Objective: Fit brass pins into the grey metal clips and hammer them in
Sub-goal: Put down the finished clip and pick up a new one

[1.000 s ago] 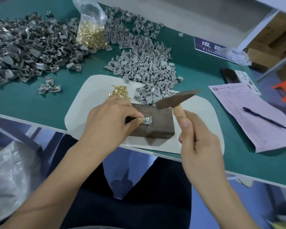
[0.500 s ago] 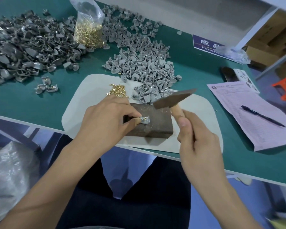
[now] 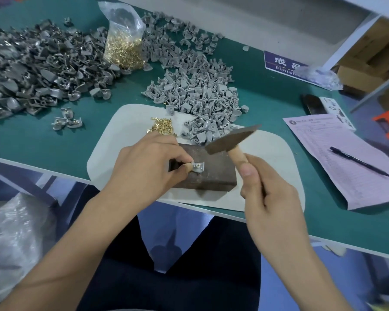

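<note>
Your left hand pinches the clip flat on the block so it cannot jump; your right hand grips the hammer, head raised above it to strike the pin.

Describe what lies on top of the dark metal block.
A grey clip lies on the dark metal block, pinched by the left hand. The block's left end is covered by that hand.

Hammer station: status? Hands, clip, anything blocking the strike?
Left hand pinches clip flat on steel block. Right hand grips hammer, head raised above block. Left fingertips right beside the clip; otherwise strike path open.
</note>
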